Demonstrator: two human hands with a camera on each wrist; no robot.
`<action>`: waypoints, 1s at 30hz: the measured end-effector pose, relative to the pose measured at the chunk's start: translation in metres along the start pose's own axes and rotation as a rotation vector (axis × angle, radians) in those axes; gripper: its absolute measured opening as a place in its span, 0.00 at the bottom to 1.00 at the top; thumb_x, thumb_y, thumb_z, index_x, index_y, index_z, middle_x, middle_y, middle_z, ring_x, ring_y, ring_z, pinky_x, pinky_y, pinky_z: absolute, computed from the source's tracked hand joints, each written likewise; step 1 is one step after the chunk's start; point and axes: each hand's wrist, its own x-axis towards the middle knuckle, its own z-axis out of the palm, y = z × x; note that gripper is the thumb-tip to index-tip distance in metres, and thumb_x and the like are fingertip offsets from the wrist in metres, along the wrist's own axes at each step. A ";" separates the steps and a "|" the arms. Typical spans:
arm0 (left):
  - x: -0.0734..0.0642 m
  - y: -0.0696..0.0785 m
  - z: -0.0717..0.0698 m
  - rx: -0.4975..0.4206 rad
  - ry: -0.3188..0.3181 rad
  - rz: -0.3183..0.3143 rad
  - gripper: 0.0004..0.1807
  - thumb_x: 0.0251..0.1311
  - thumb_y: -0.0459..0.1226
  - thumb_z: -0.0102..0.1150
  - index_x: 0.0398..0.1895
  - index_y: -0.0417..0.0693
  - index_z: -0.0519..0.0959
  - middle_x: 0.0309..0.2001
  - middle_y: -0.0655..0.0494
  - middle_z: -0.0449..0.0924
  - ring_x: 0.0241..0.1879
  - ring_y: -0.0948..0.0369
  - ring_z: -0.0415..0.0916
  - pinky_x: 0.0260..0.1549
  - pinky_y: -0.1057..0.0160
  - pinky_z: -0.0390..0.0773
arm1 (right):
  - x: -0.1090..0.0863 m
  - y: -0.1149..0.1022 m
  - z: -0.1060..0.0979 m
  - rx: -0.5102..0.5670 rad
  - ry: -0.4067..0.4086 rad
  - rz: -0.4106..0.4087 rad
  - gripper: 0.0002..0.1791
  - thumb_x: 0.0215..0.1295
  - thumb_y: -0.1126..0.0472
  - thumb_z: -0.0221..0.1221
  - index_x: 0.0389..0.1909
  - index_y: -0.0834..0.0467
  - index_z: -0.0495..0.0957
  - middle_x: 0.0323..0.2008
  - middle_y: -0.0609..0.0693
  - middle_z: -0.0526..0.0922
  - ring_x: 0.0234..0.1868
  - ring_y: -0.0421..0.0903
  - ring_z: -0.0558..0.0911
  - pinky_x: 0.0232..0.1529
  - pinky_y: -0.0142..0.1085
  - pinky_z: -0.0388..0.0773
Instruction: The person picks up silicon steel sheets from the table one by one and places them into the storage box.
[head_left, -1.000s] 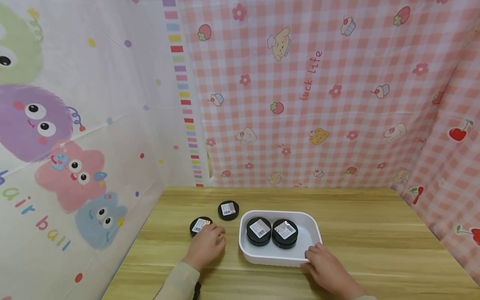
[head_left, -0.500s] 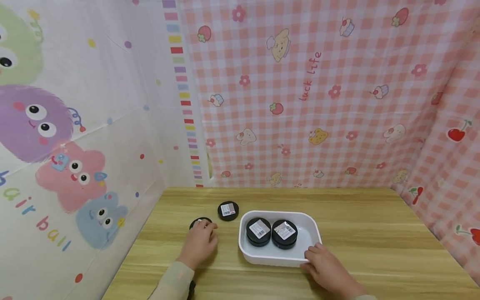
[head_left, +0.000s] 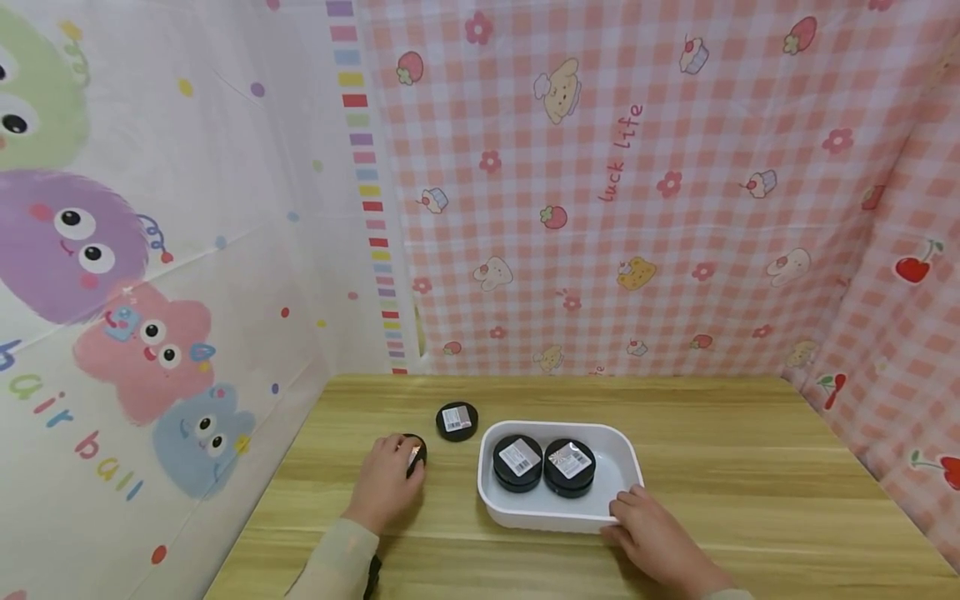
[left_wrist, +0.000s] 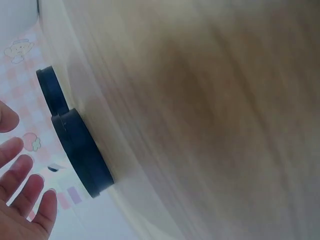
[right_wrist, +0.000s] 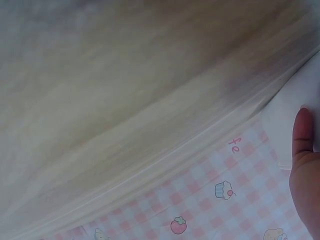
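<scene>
A round, flat black container [head_left: 418, 454] with a label on its lid stands on the table, partly covered by my left hand [head_left: 386, 483]. In the left wrist view the fingers [left_wrist: 22, 175] are spread and slightly bent, with a gap between them and the near black container [left_wrist: 82, 152]. Just behind it is another labelled black container [head_left: 457, 422]. My right hand [head_left: 660, 537] grips the near right corner of a white tray [head_left: 555, 522], thumb outside the wall. Inside the tray, two labelled black round shapes [head_left: 517, 463] [head_left: 570, 468] sit side by side at the left and middle.
The wood-grain table [head_left: 750, 467] runs back to a pink checked cloth [head_left: 600, 167]. A white cloth with cartoon figures [head_left: 247, 250] hangs along the left side, and more checked cloth [head_left: 915, 333] along the right.
My left hand has shifted left, from the right side of the left-hand black container to over its left part. The containers, tray and right hand look unmoved.
</scene>
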 end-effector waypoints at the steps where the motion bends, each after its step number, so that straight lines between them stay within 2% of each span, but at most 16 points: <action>1: 0.000 -0.001 0.000 0.007 -0.008 -0.004 0.17 0.63 0.41 0.64 0.52 0.43 0.81 0.51 0.44 0.80 0.51 0.46 0.77 0.51 0.46 0.78 | 0.000 0.000 0.000 0.000 0.006 -0.004 0.16 0.54 0.56 0.72 0.22 0.47 0.71 0.25 0.35 0.72 0.32 0.38 0.67 0.33 0.33 0.69; 9: 0.000 -0.004 -0.001 -0.005 -0.094 -0.096 0.30 0.62 0.46 0.63 0.62 0.37 0.74 0.57 0.38 0.74 0.58 0.41 0.72 0.58 0.43 0.73 | 0.000 0.000 -0.001 0.001 0.008 -0.006 0.16 0.54 0.56 0.72 0.22 0.46 0.71 0.25 0.35 0.71 0.32 0.38 0.67 0.33 0.33 0.69; 17: 0.003 -0.009 0.002 0.006 -0.135 -0.136 0.36 0.61 0.50 0.62 0.66 0.37 0.70 0.60 0.35 0.71 0.60 0.39 0.69 0.57 0.39 0.72 | 0.000 0.001 0.001 0.016 0.016 0.001 0.17 0.53 0.56 0.73 0.22 0.46 0.70 0.24 0.35 0.70 0.31 0.37 0.67 0.32 0.31 0.68; 25: 0.006 -0.013 0.006 0.026 -0.205 -0.192 0.43 0.61 0.55 0.63 0.70 0.35 0.67 0.64 0.32 0.69 0.63 0.36 0.67 0.59 0.36 0.70 | 0.000 0.002 0.002 0.024 0.021 -0.007 0.17 0.54 0.56 0.72 0.22 0.46 0.70 0.24 0.35 0.70 0.31 0.37 0.67 0.31 0.31 0.67; 30: 0.008 -0.013 0.007 0.032 -0.216 -0.208 0.45 0.61 0.56 0.63 0.70 0.33 0.65 0.64 0.31 0.68 0.63 0.35 0.67 0.58 0.35 0.70 | 0.000 0.003 0.001 0.018 0.010 0.004 0.17 0.54 0.55 0.72 0.22 0.46 0.70 0.24 0.35 0.71 0.31 0.38 0.67 0.32 0.32 0.68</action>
